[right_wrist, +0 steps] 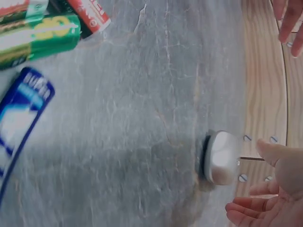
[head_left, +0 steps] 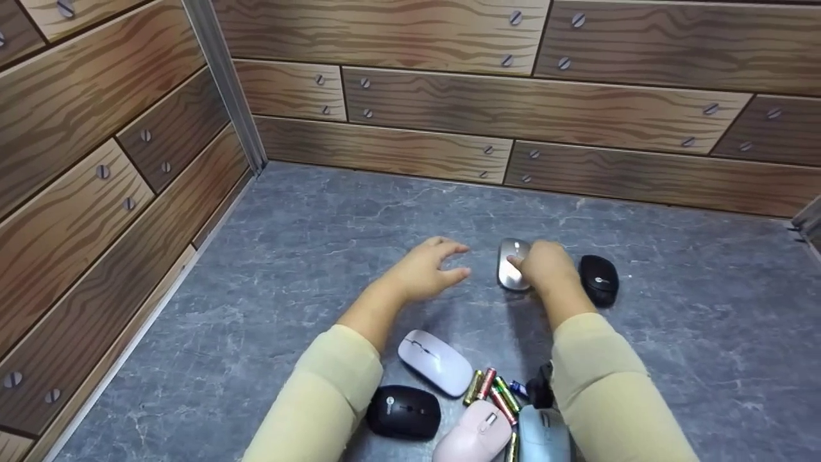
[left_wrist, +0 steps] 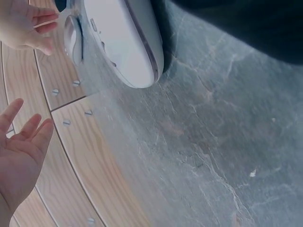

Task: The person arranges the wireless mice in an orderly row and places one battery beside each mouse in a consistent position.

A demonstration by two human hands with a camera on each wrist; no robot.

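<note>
Silver mouse, toward far edge of surface: likely light, stiff, slick; grip long sides. Left hand, right hand: fingers apart.

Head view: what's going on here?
A person is reaching with both hands. The right hand is open at the silver mouse; the right wrist view shows a gap, so no grip. The left hand is open and empty, off to the mouse's left. A black mouse lies to the right. Batteries and more mice, including a pink mouse, lie nearer the person.
</note>
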